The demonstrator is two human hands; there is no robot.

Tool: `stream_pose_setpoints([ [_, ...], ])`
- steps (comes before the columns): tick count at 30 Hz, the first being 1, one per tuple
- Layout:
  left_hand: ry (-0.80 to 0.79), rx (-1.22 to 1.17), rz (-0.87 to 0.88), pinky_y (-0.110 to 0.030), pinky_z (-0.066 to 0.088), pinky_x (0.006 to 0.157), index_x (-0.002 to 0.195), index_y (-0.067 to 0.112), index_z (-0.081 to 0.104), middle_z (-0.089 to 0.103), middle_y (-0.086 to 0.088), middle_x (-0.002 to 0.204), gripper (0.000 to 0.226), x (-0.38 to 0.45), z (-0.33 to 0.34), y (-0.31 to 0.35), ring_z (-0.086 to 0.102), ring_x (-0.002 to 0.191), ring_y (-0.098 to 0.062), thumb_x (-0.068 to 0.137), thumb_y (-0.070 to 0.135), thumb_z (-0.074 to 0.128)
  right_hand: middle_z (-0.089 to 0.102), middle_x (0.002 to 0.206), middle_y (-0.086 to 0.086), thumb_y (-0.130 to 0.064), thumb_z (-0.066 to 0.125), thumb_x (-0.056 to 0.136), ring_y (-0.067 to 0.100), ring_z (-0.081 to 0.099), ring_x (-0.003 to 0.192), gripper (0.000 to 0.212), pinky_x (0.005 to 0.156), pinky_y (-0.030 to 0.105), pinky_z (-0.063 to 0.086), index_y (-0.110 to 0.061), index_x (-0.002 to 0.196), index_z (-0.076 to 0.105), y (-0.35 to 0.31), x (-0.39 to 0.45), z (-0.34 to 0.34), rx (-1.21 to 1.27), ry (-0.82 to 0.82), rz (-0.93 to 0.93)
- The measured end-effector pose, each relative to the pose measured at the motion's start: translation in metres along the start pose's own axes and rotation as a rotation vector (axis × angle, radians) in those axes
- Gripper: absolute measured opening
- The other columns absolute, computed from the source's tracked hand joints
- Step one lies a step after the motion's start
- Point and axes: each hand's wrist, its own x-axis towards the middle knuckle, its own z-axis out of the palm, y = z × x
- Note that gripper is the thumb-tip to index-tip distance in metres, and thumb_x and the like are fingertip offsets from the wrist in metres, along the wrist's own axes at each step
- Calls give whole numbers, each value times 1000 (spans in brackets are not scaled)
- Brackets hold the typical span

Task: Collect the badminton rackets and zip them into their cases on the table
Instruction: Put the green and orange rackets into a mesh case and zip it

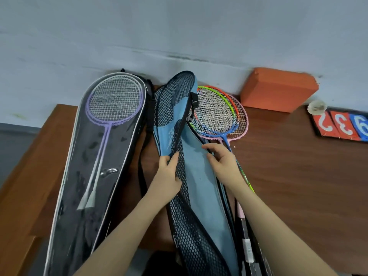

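The left hand (168,172) pinches the blue case's (199,176) mesh flap (180,164), the right hand (221,158) grips its far edge; the strings of the loose rackets (217,116) beside it could snag.

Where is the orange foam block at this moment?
In the head view, the orange foam block sits far right on the brown wooden table, against the wall, between the colourful loose rackets and a white shuttlecock.
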Motion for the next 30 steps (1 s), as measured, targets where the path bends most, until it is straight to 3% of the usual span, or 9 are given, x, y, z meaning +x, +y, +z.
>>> stream_pose_setpoints([
  [3, 65, -92, -7, -4, 37, 78, 144, 15, 28, 34, -2, 118, 68, 1, 1, 6, 47, 88, 2, 83, -5, 52, 59, 106, -2, 1, 50, 90, 15, 56, 99, 30, 87, 20, 42, -13, 113, 63, 14, 4, -5, -14, 10, 35],
  [6, 219, -157, 34, 2, 31, 83, 139, 13, 39, 39, 1, 111, 60, 2, -5, 11, 41, 94, 18, 84, -6, 53, 58, 104, -4, 0, 51, 90, 14, 55, 101, 29, 91, 24, 41, -11, 114, 64, 29, 10, -8, -25, 39, 85],
  [11, 354, -224, 22, -4, 37, 81, 134, 19, 47, 47, 1, 108, 56, 10, -13, 18, 49, 94, 3, 83, -3, 58, 62, 111, 3, -3, 54, 90, 17, 56, 105, 33, 93, 28, 43, -13, 120, 62, 46, 18, -3, 29, -21, 132],
  [14, 339, -208, -3, -1, 35, 81, 136, 18, 43, 45, 3, 107, 57, 13, -7, 21, 48, 90, 7, 84, -1, 59, 60, 106, 5, -9, 57, 91, 14, 56, 99, 31, 88, 23, 44, -15, 120, 62, 47, 17, -10, 79, -56, 109],
  [16, 353, -210, -15, -2, 37, 76, 139, 16, 39, 43, 2, 108, 59, 14, -4, 22, 48, 85, -1, 85, -1, 58, 61, 105, 3, -9, 58, 90, 13, 57, 96, 27, 86, 19, 45, -15, 115, 64, 53, 13, -22, 95, 57, 118],
  [19, 406, -202, -7, -2, 37, 75, 140, 15, 36, 41, 1, 110, 62, 18, -2, 26, 47, 85, -12, 85, -1, 59, 63, 98, 6, -10, 62, 87, 18, 59, 89, 21, 85, 34, 50, -15, 107, 66, 75, 2, -46, 17, 254, 208],
  [21, 400, -183, 17, -1, 37, 76, 140, 13, 37, 40, 1, 110, 62, 20, 0, 28, 48, 88, -7, 84, -2, 60, 64, 98, 4, -17, 63, 86, 16, 59, 87, 22, 84, 37, 50, -16, 108, 66, 87, -3, -56, -96, 257, 278],
  [25, 336, -122, 59, 4, 32, 77, 139, 10, 38, 41, -1, 109, 61, 23, 9, 32, 41, 93, 20, 84, -3, 60, 64, 103, 0, -29, 64, 85, 18, 60, 93, 30, 78, 35, 50, -23, 114, 62, 94, 2, -53, -304, 94, 342],
  [30, 376, -132, 22, 2, 35, 73, 139, 11, 37, 41, -1, 108, 60, 25, 9, 35, 43, 86, 17, 85, -1, 59, 67, 103, 6, -18, 53, 91, 32, 62, 92, 23, 67, 33, 45, -17, 112, 63, 92, 9, -50, -482, 90, 231],
])
